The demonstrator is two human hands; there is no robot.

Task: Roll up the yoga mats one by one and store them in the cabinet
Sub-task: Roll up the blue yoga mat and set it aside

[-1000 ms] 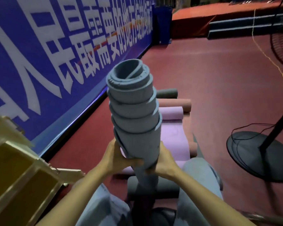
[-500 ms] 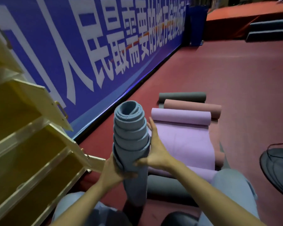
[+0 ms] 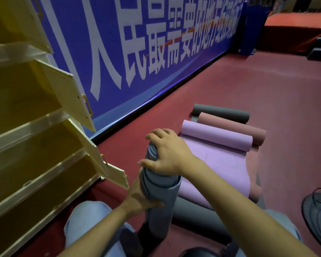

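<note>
Open cabinet doors (image 3: 93, 156) beside mat (image 3: 159, 193)

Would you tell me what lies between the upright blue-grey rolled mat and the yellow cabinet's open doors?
In the head view, only bare red floor separates the blue-grey rolled mat from the cabinet doors.

We see a dark red floor (image 3: 248, 86) carrying everything. On it lies a stack of partly unrolled mats: a lilac mat (image 3: 220, 160) on top, a pink mat (image 3: 235, 127) beneath, a dark grey mat (image 3: 222, 113) lowest. A pale wooden cabinet (image 3: 35, 145) stands at the left, and a black fan base (image 3: 317, 214) at the right.
</note>
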